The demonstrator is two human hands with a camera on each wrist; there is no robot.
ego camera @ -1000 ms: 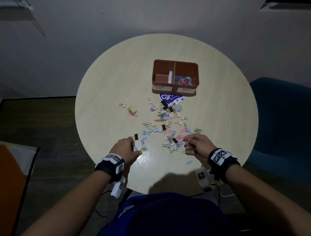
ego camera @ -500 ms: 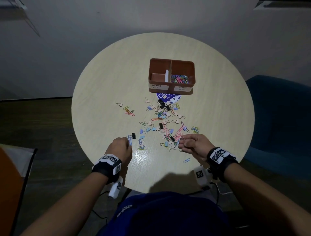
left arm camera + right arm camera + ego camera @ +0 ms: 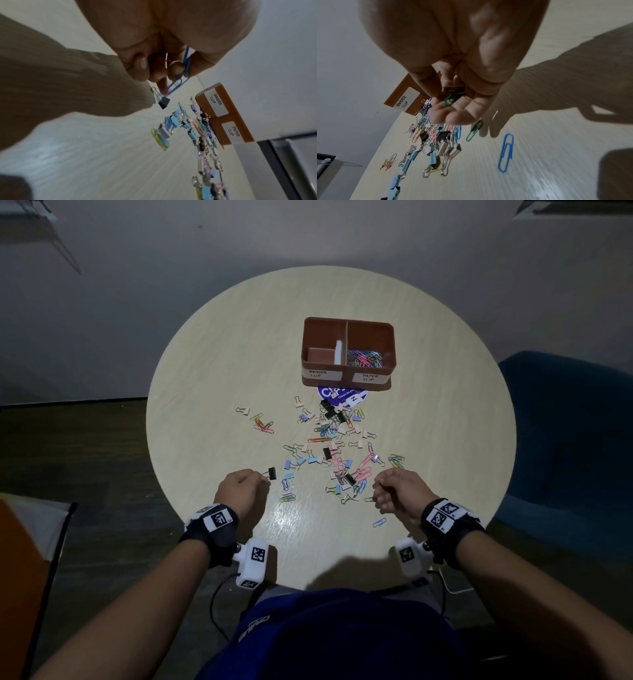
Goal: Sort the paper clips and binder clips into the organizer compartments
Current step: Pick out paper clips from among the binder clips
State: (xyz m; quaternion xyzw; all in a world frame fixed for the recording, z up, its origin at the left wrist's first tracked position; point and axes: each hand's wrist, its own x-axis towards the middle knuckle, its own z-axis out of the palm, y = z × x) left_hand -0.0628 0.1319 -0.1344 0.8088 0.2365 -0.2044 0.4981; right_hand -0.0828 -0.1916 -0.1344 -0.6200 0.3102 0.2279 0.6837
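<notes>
Hovering over table [image 3: 212,364] near edge: L hand [image 3: 241,491] curled w/ blue paper clips [image 3: 178,81] in fingers, black binder clip [image 3: 271,473] at its fingertips; R hand [image 3: 399,491] curled round green clip [image 3: 451,100]; loose clips [image 3: 337,446] scattered btw hands & organizer [image 3: 347,371], paper-clip side part filled.

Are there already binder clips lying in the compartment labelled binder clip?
No, the binder clip compartment of the organizer shows only its bare brown floor, while paper clips fill the other side.
</notes>
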